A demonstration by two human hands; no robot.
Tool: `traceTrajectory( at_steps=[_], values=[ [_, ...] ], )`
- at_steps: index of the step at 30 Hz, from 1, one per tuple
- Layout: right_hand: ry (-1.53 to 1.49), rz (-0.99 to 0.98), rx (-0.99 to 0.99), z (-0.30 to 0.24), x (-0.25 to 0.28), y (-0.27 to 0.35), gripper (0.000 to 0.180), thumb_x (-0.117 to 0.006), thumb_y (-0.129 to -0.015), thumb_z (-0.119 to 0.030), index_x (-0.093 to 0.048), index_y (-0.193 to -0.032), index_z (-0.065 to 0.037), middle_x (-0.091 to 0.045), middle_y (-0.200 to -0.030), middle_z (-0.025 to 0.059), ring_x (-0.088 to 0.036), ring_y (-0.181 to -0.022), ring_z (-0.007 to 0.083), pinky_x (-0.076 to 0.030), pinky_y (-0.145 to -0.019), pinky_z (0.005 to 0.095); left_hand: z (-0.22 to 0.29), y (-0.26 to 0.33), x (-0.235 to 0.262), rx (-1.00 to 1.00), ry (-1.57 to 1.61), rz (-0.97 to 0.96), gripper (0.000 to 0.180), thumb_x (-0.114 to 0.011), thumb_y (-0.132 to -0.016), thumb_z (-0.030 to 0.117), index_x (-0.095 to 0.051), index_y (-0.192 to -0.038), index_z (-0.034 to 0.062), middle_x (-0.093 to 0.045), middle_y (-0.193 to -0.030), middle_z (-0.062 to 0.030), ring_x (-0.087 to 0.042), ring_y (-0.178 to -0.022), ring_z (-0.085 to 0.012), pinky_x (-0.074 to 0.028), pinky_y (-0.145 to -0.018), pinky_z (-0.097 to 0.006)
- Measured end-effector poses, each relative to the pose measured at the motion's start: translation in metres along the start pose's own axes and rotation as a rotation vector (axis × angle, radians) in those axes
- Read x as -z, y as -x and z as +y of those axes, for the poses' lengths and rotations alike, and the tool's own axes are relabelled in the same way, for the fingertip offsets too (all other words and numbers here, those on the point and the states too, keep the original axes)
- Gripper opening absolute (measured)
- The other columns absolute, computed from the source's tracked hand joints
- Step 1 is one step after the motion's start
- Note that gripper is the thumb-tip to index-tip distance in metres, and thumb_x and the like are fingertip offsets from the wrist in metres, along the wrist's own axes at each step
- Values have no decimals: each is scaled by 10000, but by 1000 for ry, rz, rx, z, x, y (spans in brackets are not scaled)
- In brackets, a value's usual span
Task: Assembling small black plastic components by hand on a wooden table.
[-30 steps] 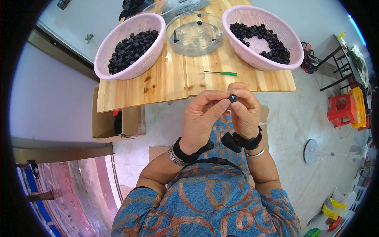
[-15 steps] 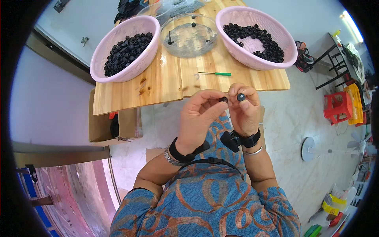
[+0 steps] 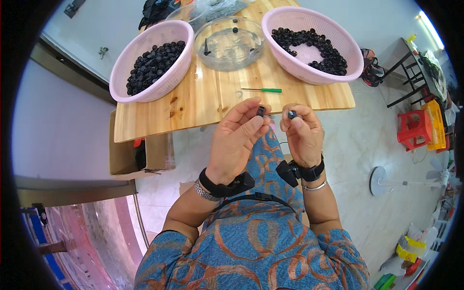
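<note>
Between thumb and fingers, my left hand (image 3: 238, 137) pinches a small black plastic part (image 3: 261, 111) that looks hollow at its end. A second small black part (image 3: 292, 114), with a pale spot on its face, is pinched in my right hand (image 3: 304, 133). Both hands are raised just off the near edge of the wooden table (image 3: 159, 116), a short gap between them. Beyond them on the table lies a small screwdriver (image 3: 270, 90) with a green handle. The exact kind of the black parts is too small to tell.
Pink plastic baskets stand left (image 3: 116, 82) and right (image 3: 355, 58), each holding many small black parts. Between them is a clear round tray (image 3: 232, 62) with a few black pieces. Below the table at left stands a cardboard box (image 3: 159, 154); a red stool (image 3: 413, 129) is at far right.
My hands have moved apart; the left has shifted left and slightly up, turning its black part. The right hand has moved slightly right and still pinches its part.
</note>
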State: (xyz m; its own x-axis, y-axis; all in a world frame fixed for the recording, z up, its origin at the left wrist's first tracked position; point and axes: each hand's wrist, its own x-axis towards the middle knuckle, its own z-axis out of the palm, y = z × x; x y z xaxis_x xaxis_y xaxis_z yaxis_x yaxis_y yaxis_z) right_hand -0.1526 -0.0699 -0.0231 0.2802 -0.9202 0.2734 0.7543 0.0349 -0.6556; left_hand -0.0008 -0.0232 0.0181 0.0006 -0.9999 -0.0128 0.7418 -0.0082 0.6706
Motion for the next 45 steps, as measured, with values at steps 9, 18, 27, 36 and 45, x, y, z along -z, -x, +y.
traceTrajectory(
  at_steps=[9, 18, 27, 36, 45],
  values=[
    [262, -55, 104, -7, -15, -1, 179, -554, -801, 14, -543, -980, 13, -557, -971, 91, -541, -872, 122, -439, -681, 227, 2, 0, 5, 8, 29, 12, 298, -497, -860, 0, -480, -1158, 6, -551, -1100, -124, -582, -933, -137, -505, -793, -218],
    [639, -59, 230, -14, -35, -3, 204, -611, -737, 49, -578, -937, 30, -555, -914, 61, -500, -730, 89, -417, -640, 202, 3, 0, 13, 97, 132, -28, 301, -494, -867, 21, -468, -1167, 10, -542, -1113, -136, -580, -935, -158, -513, -783, -227],
    [892, -39, 320, -15, -44, -4, 188, -656, -710, -18, -612, -893, -16, -578, -885, 74, -523, -730, 124, -438, -622, 231, 5, 2, 12, 59, 101, -30, 272, -477, -881, 32, -482, -1153, 43, -527, -1152, -114, -565, -909, -132, -494, -759, -219],
    [1109, -28, 431, -21, -48, -3, 172, -665, -686, -78, -612, -844, -35, -578, -834, 87, -544, -756, 232, -451, -644, 309, -1, 4, 7, -32, -86, -11, 283, -489, -857, -15, -488, -1133, 50, -526, -1159, -108, -548, -936, -130, -466, -753, -211],
    [1231, -43, 484, -26, -47, -1, 174, -644, -684, -77, -596, -847, -40, -563, -806, 86, -539, -761, 262, -443, -662, 332, -5, 4, 3, -6, -74, -32, 250, -485, -856, -20, -486, -1103, 17, -541, -1114, -100, -546, -993, -167, -464, -868, -278]
  ],
)
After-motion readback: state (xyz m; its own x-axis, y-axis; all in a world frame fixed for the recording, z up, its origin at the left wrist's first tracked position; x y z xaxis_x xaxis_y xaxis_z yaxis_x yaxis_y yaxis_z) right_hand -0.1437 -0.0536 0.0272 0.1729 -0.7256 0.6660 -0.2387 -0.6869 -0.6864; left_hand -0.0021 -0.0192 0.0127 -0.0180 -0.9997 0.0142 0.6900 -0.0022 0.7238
